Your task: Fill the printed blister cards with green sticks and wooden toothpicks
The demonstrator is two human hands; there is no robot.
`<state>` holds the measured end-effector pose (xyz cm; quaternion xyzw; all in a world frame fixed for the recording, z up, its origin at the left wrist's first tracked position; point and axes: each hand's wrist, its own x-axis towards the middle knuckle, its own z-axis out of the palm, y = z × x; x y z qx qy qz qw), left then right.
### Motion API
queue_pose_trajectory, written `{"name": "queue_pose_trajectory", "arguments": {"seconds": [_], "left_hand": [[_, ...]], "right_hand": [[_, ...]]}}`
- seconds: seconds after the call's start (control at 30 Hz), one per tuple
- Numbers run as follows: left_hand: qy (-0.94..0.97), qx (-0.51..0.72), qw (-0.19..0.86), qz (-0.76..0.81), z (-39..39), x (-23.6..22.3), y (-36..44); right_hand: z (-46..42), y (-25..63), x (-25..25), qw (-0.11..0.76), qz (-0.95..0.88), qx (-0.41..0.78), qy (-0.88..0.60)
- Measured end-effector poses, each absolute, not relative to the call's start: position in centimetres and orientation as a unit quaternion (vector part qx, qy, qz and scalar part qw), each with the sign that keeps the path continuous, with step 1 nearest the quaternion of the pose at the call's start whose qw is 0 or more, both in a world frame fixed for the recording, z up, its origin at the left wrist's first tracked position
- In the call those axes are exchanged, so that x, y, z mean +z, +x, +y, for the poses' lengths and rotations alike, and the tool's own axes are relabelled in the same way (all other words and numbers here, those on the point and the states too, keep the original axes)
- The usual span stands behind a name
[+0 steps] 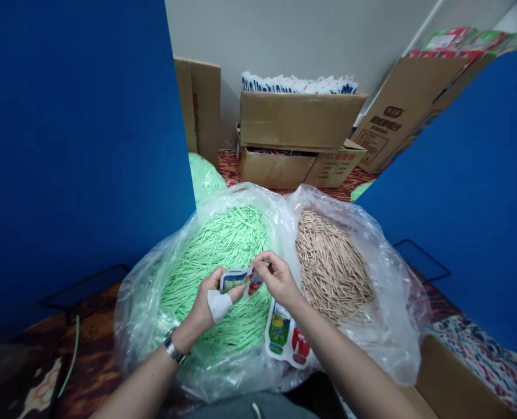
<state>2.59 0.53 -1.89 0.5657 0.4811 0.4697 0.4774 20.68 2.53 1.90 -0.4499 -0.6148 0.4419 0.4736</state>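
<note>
A small printed plastic packet [235,281] with blue, green and red print is held over the green sticks. My left hand [217,294], a white wrap around its thumb base and a watch on the wrist, grips the packet's left part. The fingers of my right hand [280,279] are pinched together at the packet's upper right edge. Below them thin green sticks [214,238] fill a clear plastic bag [140,308]. Another printed packet [280,331] with green and red pictures lies by my right forearm, which partly covers it.
Thin brown sticks [332,262] fill a second clear bag [398,302] on the right. Cardboard boxes [302,119] stand behind, the upper one full of packets. Blue panels [79,145] flank both sides. An open carton [450,372] sits at lower right beside blue, white and red strands [485,355].
</note>
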Motion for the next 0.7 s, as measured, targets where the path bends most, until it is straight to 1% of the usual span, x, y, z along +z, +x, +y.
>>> {"name": "queue_pose_trajectory", "arguments": {"seconds": [0.1, 0.2, 0.37, 0.47, 0.6, 0.7], "left_hand": [[0.561, 0.480, 0.501, 0.451, 0.7, -1.8, 2.8], [0.559, 0.452, 0.530, 0.449, 0.8, -1.7, 2.8], [0.563, 0.434, 0.548, 0.441, 1.0, -1.8, 2.6], [0.556, 0.437, 0.532, 0.466, 1.7, -1.7, 2.3], [0.541, 0.481, 0.507, 0.469, 4.4, -0.4, 2.3], [0.575, 0.485, 0.476, 0.456, 8.2, 1.2, 2.7]], "right_hand": [[2.6, 20.7, 1.8, 0.482, -0.604, 0.439, -0.459], [2.8, 20.6, 1.6, 0.484, -0.589, 0.455, -0.460], [2.6, 20.7, 1.4, 0.483, -0.582, 0.471, -0.453], [2.6, 21.0, 1.2, 0.474, -0.595, 0.481, -0.437], [2.5, 22.0, 0.3, 0.502, -0.600, 0.408, -0.471], [2.2, 22.8, -0.2, 0.499, -0.599, 0.378, -0.500]]}}
